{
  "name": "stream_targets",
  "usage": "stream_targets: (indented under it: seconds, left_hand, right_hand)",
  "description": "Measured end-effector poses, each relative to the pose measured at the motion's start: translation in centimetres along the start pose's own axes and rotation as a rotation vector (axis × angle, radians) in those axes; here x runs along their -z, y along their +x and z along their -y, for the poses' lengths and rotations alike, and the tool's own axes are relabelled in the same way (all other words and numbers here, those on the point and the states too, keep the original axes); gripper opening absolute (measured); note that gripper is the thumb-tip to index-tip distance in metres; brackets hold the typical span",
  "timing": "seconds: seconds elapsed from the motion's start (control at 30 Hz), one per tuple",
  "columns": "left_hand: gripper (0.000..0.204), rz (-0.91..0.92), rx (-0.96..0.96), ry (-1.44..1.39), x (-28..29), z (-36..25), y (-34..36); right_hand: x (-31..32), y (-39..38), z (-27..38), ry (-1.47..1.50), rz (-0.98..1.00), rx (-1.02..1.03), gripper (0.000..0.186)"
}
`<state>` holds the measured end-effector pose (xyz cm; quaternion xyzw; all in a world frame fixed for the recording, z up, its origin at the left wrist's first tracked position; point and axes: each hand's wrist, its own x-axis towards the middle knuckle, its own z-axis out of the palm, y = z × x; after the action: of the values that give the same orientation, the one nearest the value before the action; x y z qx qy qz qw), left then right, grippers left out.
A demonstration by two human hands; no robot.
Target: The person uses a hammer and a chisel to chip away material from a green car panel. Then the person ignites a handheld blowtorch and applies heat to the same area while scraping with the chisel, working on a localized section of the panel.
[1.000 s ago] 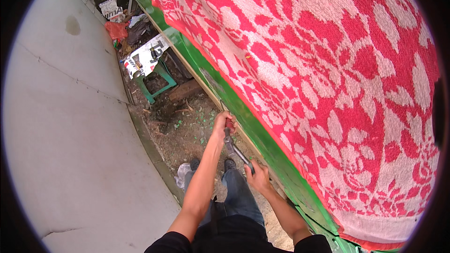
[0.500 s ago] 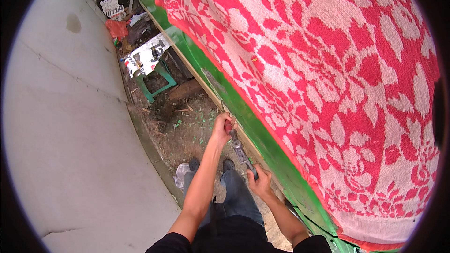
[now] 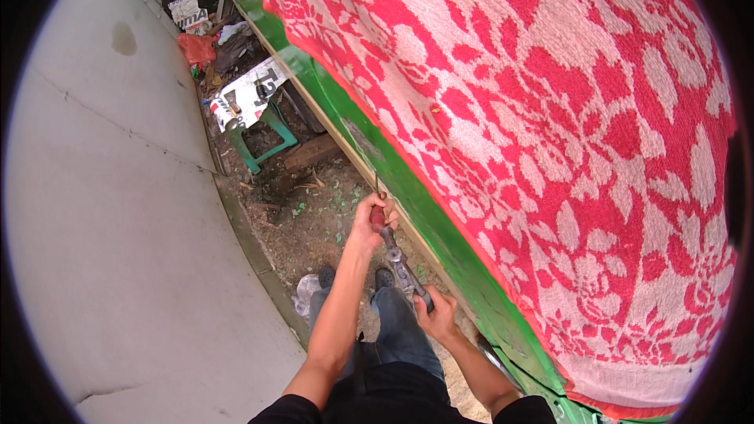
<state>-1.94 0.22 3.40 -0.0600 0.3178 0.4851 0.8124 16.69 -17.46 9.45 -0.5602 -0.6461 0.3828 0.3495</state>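
Note:
My left hand (image 3: 367,221) is closed round the red handle of a screwdriver (image 3: 378,218). Its thin shaft points away from me, beside the wooden strip (image 3: 349,153) along the green panel (image 3: 377,149). In my right hand (image 3: 440,316) is the dark grip of a grey metal tool (image 3: 402,271), whose exact kind I cannot make out. The metal end of that tool lies against or very close to the back of the red handle. Fingers hide part of both grips.
A pink-and-red patterned towel (image 3: 510,126) drapes over the green panel at right. A pale wall (image 3: 141,228) curves along the left. Ahead stand a green stool (image 3: 275,141) with a printed sheet and small items on top, a log (image 3: 312,152) and a red bag (image 3: 196,49).
Both hands have shifted slightly toward me, and the left also a little to the left, with the tools in them. More of the screwdriver's shaft shows beyond my left hand.

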Motion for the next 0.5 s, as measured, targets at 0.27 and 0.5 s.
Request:
stream_targets:
  seconds: [0.27, 0.5]
  left_hand:
    - [0.013, 0.103, 0.062, -0.023, 1.1, -1.4, -0.9]
    - [0.007, 0.160, 0.116, -0.177, 1.4, -3.6, -0.7]
  right_hand:
    - [0.0, 0.7, 1.3, -0.005, 0.041, 0.046, 0.019]
    - [0.0, 1.2, 3.6, 0.011, 0.066, 0.022, 0.020]
